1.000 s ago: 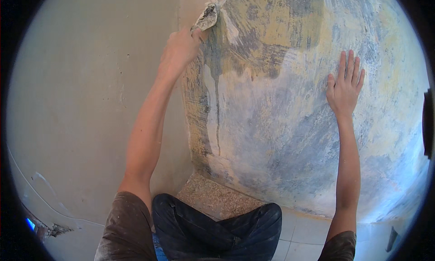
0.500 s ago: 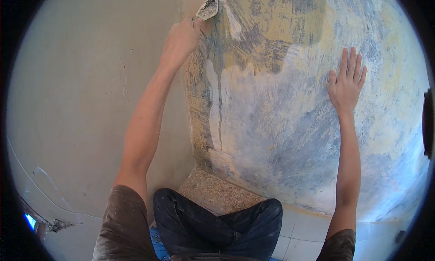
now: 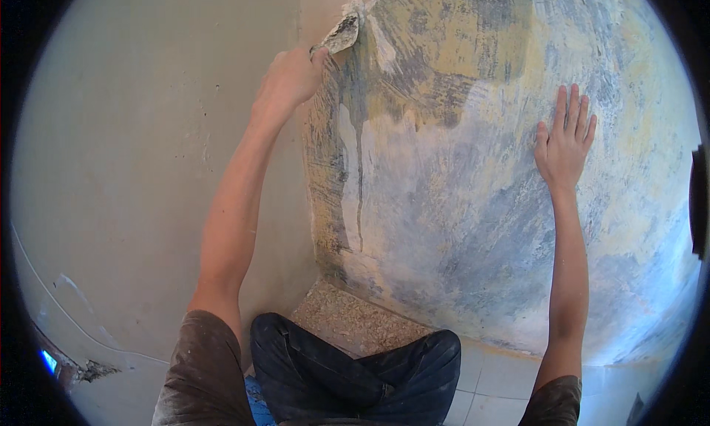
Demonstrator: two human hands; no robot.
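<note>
My left hand (image 3: 290, 82) is closed round the handle of a scraper (image 3: 342, 35), its blade crusted with pale plaster. The blade meets the patchy wall (image 3: 444, 182) high up beside the inside corner; how firmly it presses is hard to make out. Around the blade's tip the surface shows white, crumbly spots. Yellow, grey and whitish layers streak this wall. Over to the right, my right hand (image 3: 565, 145) lies flat against the same wall, fingers stretched out, holding nothing.
A smooth beige wall (image 3: 148, 167) stands on the left, with a thin cable (image 3: 81, 330) low along it. Chips and flakes (image 3: 355, 319) cover the floor at the corner's foot, just beyond my crossed legs (image 3: 355, 374). Light tiles (image 3: 495, 389) lie to the right.
My left hand and the scraper have slid a little lower beside the corner. The view has tilted slightly, while my right hand stays on the wall.
</note>
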